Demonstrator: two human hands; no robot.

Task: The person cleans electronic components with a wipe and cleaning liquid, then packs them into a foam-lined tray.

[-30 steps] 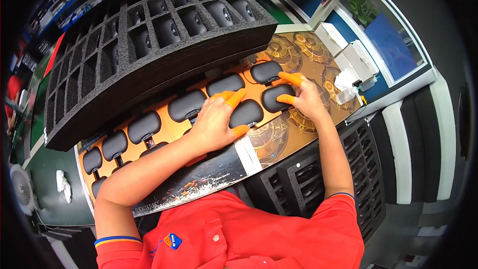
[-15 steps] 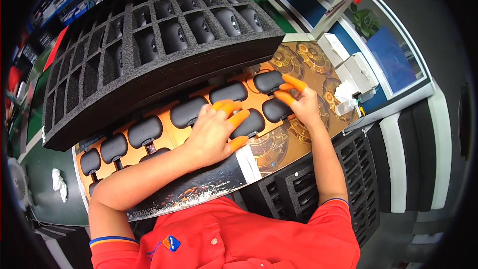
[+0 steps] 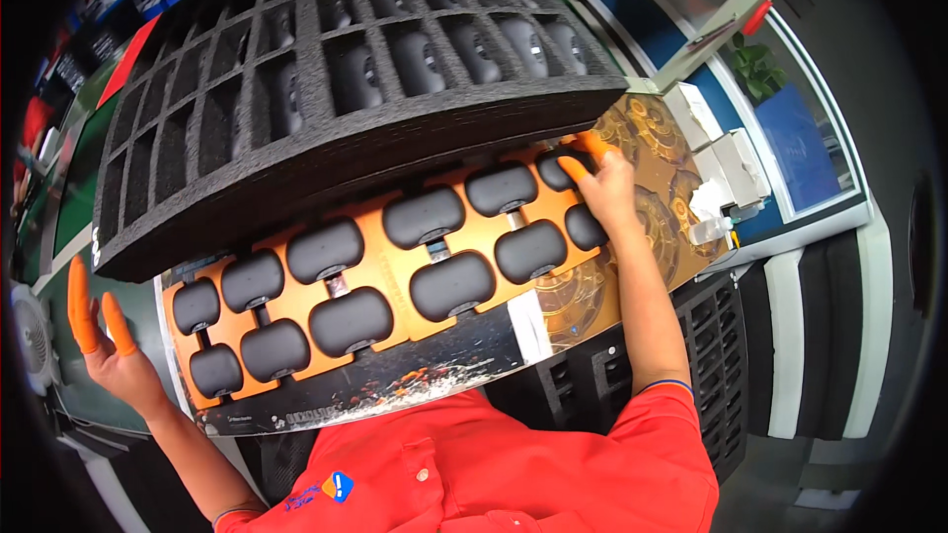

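Two rows of black rounded cases [image 3: 451, 285] lie on a long orange panel [image 3: 400, 321], joined in pairs by short links. At the panel's far right end, my right hand [image 3: 609, 190] is closed around the upper end case [image 3: 556, 169], with one finger over its top and others at its far side. My left hand [image 3: 120, 367] is raised off the panel's left end, near the leftmost cases [image 3: 216, 370]. It holds nothing and its fingers are spread. Orange finger covers are on both hands.
A thick black foam tray [image 3: 336, 128] with deep pockets stands behind the panel, black cases in several of them. White boxes [image 3: 736, 168] and a small clear bottle [image 3: 706, 230] sit at the right. More foam trays [image 3: 711, 336] are below the table's right edge.
My left hand has left the cases at mid-panel and swung far left, its fingers opening out. My right hand has stayed at the right end, shifting onto the upper end case. The view has turned slightly.
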